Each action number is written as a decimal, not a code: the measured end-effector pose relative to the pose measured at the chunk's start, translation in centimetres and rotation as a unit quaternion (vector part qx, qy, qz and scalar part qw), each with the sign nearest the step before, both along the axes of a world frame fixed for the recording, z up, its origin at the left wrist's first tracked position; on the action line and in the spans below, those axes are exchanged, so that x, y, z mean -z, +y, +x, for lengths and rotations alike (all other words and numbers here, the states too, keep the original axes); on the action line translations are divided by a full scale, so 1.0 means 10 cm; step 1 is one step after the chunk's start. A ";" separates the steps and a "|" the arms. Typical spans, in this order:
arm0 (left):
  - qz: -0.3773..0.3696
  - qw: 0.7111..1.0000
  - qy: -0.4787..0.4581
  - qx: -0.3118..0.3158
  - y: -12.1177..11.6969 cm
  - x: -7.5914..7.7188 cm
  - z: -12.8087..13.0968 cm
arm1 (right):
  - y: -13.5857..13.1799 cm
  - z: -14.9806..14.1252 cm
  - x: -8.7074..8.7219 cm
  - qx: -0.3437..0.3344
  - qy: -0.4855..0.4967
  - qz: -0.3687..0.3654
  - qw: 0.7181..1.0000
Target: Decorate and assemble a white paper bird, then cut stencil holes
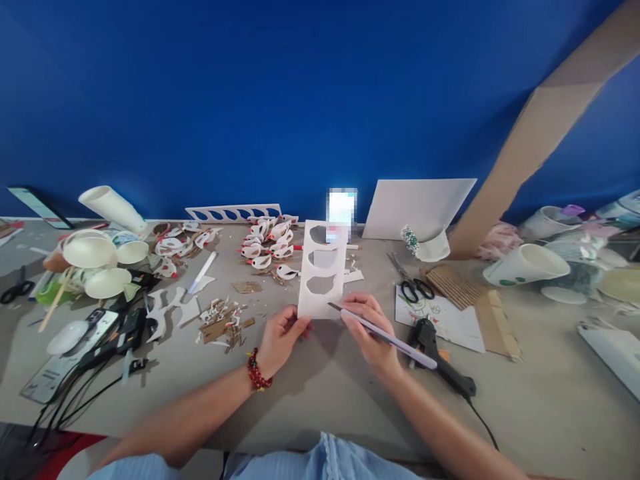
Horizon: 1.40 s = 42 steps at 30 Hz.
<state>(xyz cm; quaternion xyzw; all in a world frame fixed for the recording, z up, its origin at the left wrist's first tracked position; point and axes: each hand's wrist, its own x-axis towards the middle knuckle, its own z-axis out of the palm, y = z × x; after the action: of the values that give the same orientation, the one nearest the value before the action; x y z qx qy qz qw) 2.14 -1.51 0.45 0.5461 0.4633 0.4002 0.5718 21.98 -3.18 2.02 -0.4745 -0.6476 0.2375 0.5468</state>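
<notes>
My left hand [281,341], with a red bead bracelet at the wrist, pinches the lower left corner of a white board strip [314,307]. The strip is tilted up and has several bird-shaped holes one above another. In my right hand [373,337] is a slim craft knife [406,349] with a pale lilac handle. Its dark blade lies over the strip's lower part, just under the bottom hole. The right fingers are at the strip's lower right edge. Beyond the strip, to the left, several small white birds [288,272] with red and brown parts stand grouped.
Cardboard scraps [225,325] lie left of my hands, near a white pen [204,268]. To the right are black-handled scissors [418,291], a glue gun [445,363] with its cord, and a paper cup [527,265]. A blank white board [420,203] leans on the blue wall [280,100].
</notes>
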 end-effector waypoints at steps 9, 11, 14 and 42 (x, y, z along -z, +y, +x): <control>0.016 0.998 -0.038 0.048 0.02 -0.14 -0.04 | -0.01 0.00 0.00 -0.120 0.039 -0.083 0.989; 0.012 0.998 -0.035 0.045 0.07 -0.17 -0.08 | 0.00 0.01 0.00 -0.147 0.024 -0.079 0.986; -0.036 0.997 -0.020 0.066 0.12 -0.19 -0.14 | 0.02 0.03 0.01 -0.184 0.011 -0.091 0.979; -0.103 0.986 -0.131 -0.019 0.02 -0.02 0.04 | -0.06 -0.11 0.00 -0.039 -0.161 0.040 0.985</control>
<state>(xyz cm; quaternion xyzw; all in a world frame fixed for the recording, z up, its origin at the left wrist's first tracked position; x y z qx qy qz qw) 2.50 -1.33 0.70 0.4180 0.4332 0.4290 0.6735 20.89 -3.77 2.02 -0.4586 -0.7544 0.1526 0.4441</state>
